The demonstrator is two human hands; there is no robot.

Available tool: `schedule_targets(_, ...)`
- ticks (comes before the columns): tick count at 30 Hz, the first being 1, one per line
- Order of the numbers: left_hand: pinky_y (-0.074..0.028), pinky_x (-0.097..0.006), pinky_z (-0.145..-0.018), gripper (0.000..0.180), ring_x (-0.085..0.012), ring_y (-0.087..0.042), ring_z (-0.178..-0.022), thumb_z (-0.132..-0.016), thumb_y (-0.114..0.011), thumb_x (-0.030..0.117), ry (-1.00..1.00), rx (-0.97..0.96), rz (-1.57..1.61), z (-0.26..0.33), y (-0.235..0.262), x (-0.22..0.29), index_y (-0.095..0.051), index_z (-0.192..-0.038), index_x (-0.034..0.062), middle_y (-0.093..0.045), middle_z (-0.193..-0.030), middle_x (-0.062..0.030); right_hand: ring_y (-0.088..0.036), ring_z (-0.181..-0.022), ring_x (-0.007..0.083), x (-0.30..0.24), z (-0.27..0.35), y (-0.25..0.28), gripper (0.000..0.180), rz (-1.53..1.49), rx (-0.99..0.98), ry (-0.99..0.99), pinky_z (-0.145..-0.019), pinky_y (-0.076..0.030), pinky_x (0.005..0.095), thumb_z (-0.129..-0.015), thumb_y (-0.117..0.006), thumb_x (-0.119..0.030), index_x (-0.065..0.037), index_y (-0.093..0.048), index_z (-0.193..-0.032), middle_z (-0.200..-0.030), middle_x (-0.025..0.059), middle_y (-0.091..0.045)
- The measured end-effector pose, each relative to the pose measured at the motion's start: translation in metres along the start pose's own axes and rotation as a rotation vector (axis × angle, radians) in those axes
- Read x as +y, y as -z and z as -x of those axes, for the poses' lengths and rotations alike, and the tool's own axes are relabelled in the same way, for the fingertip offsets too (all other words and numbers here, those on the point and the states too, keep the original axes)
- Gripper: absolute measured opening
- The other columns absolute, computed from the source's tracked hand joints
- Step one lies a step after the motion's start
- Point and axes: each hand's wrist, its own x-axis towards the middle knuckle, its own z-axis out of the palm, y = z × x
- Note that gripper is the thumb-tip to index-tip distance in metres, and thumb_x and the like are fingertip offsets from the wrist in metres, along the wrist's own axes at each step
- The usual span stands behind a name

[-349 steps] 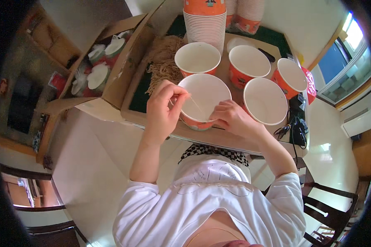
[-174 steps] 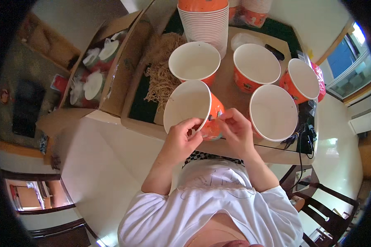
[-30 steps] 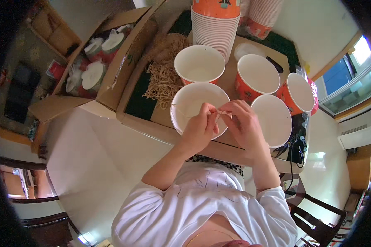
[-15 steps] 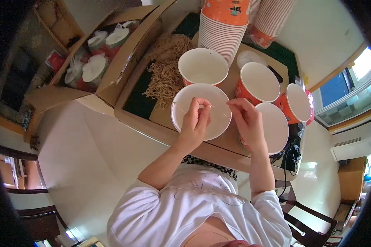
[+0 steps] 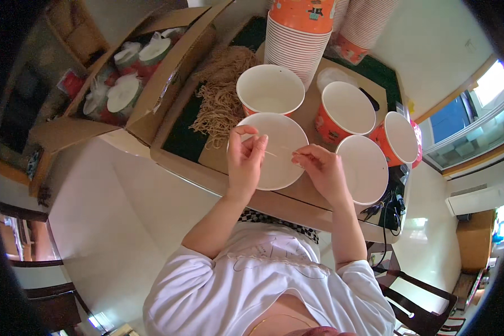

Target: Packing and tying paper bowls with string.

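My left hand (image 5: 245,165) has its thumb and forefinger brought together, pinching a thin pale string (image 5: 270,153). Across from it, my right hand (image 5: 323,171) pinches the string too, fingertips closed and pointing left. Both hands are over the white inside of a large paper bucket (image 5: 283,131) near the table's front edge. The string's ends are too fine to make out. Just behind stands another paper bucket (image 5: 270,89). To the right of my right hand is a third paper bucket (image 5: 363,171).
A tangle of beige string (image 5: 224,95) lies left of the buckets. Behind rises a tall stack of orange-and-white buckets (image 5: 294,47). An open cardboard box (image 5: 168,81) holds wrapped containers at left. More buckets (image 5: 347,109) and black cables (image 5: 395,207) are at right.
My left hand has shifted left and its fingers have turned more upright. My right hand has moved slightly left and down. The whole view has shifted a little.
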Motion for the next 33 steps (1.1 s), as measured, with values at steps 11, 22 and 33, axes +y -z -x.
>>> schedule_targets(11,-0.026,-0.05,-0.103,0.052,-0.0363,-0.028,-0.131,-0.072,-0.068,0.008,-0.5,-0.436,-1.271,0.007,-0.012,-0.002,-0.047,-0.12,0.0056,-0.036,-0.135,-0.0185,-0.058,-0.071,0.0096,0.021,-0.004,0.0,0.011,-0.2,0.107,0.013,-0.063,-0.047,0.0226,-0.086,-0.059,-0.005,0.003,-0.064,-0.091,-0.077,0.0052,-0.057)
schedule_targets(22,-0.048,-0.038,-0.063,0.042,-0.0267,-0.06,-0.071,-0.076,-0.064,0.001,0.024,-0.521,-0.856,0.009,-0.035,-0.006,-0.04,-0.11,0.0022,-0.057,-0.079,-0.0152,-0.061,-0.072,0.0112,0.02,0.003,-0.003,0.012,-0.184,0.17,-0.019,-0.063,-0.051,0.0238,-0.086,-0.06,-0.005,0.003,-0.064,-0.093,-0.083,0.0078,-0.062)
schedule_targets(33,-0.045,-0.037,-0.06,0.011,-0.0254,-0.053,-0.065,-0.074,-0.068,0.006,-0.43,-0.47,-0.884,0.01,-0.014,-0.002,-0.057,-0.077,0.0042,-0.049,-0.077,-0.0096,-0.064,-0.07,0.0122,0.018,0.008,0.0,0.013,-0.11,0.18,0.012,-0.063,-0.051,0.0247,-0.086,-0.058,-0.005,0.003,-0.065,-0.094,-0.076,0.009,-0.066)
